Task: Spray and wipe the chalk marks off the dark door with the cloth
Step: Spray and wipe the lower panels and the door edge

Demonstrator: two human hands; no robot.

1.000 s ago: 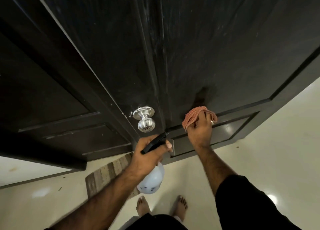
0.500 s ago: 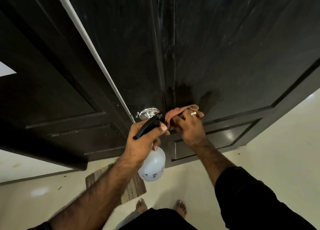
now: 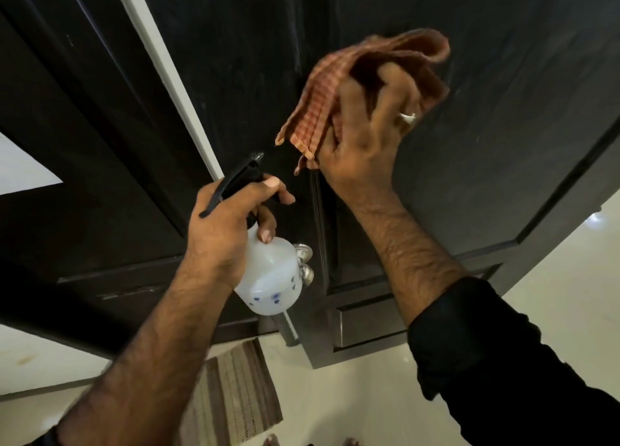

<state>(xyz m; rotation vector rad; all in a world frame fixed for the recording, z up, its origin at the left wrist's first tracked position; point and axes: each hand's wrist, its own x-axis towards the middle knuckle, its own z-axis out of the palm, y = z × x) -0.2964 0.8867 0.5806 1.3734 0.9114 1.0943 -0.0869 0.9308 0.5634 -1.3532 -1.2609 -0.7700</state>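
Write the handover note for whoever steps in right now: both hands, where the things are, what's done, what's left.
Left hand: grips the spray bottle by its black trigger head, nozzle toward the door, in front of the metal knob.
Right hand: holds the checked cloth bunched against the door's panel, above the bottle.
Done: cannot tell from this view; no wet patch is plain.
Left: faint pale streaks show on the panel above and beside the cloth, so spray and wipe there, then check the rest of the door.
Underfoot: a striped mat on the pale floor.
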